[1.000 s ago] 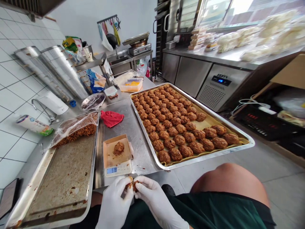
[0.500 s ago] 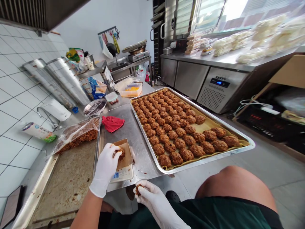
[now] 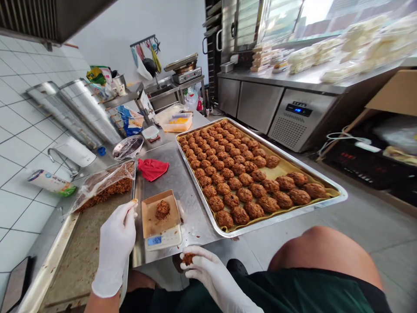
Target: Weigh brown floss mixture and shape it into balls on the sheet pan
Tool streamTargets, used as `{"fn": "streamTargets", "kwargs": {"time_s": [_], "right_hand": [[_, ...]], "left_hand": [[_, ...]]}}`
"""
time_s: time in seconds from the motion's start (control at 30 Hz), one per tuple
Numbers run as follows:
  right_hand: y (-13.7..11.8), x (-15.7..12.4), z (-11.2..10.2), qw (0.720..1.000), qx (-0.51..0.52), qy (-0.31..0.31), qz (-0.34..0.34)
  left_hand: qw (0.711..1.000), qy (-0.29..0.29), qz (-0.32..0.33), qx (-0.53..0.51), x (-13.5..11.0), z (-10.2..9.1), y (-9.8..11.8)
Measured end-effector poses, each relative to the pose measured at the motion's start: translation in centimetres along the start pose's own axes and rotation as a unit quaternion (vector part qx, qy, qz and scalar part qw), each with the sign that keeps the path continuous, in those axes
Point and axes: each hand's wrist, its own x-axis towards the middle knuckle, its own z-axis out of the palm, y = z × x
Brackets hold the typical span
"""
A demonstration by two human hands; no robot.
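Note:
My left hand point(image 3: 117, 243), in a white glove, hovers by the tray's edge, left of the scale. Its fingers are pinched together; an orange-brown spot shows at the fingertip, a crumb or a stain. A lump of brown mixture point(image 3: 162, 209) sits in a cardboard tray point(image 3: 148, 222) on a small digital scale point(image 3: 166, 239) with a lit display. Below the table's front edge, my gloved right hand point(image 3: 208, 269) has its fingers closed around a smaller lump of brown mixture point(image 3: 188, 259). Loose mixture point(image 3: 112, 187) lies under plastic film in the metal tray point(image 3: 76, 256) at left.
A large metal tray point(image 3: 340, 196) on the right bears rows of brown balls point(image 3: 239, 169) on a yellowish liner. A red cloth point(image 3: 152, 169) lies behind the scale. Farther back are a covered bowl point(image 3: 128, 147) and a plastic box point(image 3: 177, 126) with orange contents.
My left hand has let go of the lump in the cardboard tray and moved left toward the metal tray. The scale's display is now uncovered. My right hand stays nearly in place.

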Motion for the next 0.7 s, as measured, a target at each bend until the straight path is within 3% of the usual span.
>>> {"fn": "streamTargets", "kwargs": {"time_s": [0.1, 0.23, 0.43, 0.6, 0.7], "right_hand": [[0.1, 0.1, 0.3, 1.0, -0.011, 0.016, 0.008], [0.9, 0.4, 0.2, 1.0, 0.012, 0.016, 0.016], [1.5, 0.8, 0.0, 0.999, 0.027, 0.011, 0.035], [1.6, 1.0, -0.1, 0.999, 0.009, 0.014, 0.036], [1.4, 1.0, -0.2, 0.999, 0.003, 0.022, 0.032]], "left_hand": [[0.999, -0.016, -0.025, -0.022, -1.7, -1.1, 0.0], [0.998, -0.026, -0.048, -0.034, -3.7, -1.1, -0.4], [0.996, -0.036, -0.06, -0.047, -4.6, -1.2, -1.2], [0.997, -0.062, -0.029, -0.046, -4.4, -1.2, -0.5], [0.989, -0.141, 0.029, -0.037, -5.3, -0.4, 1.2]]}}
